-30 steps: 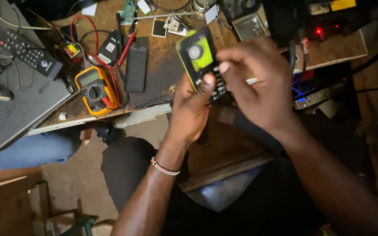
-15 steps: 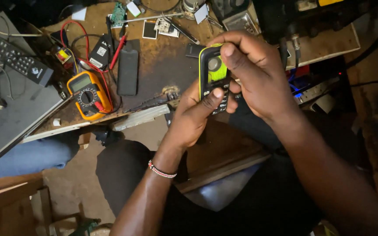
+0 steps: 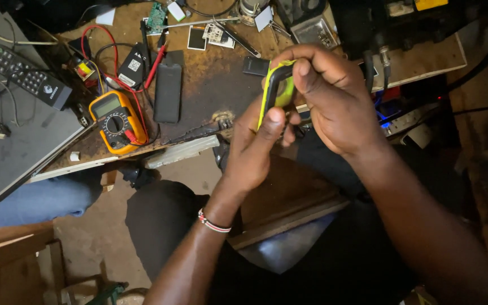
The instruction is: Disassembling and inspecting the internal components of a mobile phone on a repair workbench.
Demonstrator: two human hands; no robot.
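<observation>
Both my hands hold a small black and lime-green mobile phone (image 3: 278, 90) above the front edge of a worn wooden workbench (image 3: 216, 90). My left hand (image 3: 252, 147) grips it from below, thumb pressed on its lower left edge. My right hand (image 3: 334, 101) wraps over its top and right side, hiding most of the body. The phone is turned edge-on toward me, so only a narrow strip shows. A beaded bracelet (image 3: 214, 223) circles my left wrist.
On the bench lie a yellow multimeter (image 3: 114, 121) with red leads, a black rectangular battery pack (image 3: 168, 92), a remote control (image 3: 29, 76), a green circuit board (image 3: 156, 17) and small parts. A grey laptop (image 3: 12, 152) sits at left. A power strip (image 3: 413, 116) sits at right.
The phone has been turned from face-up, showing its green front, to nearly edge-on. My hands have shifted slightly down and right over the bench edge.
</observation>
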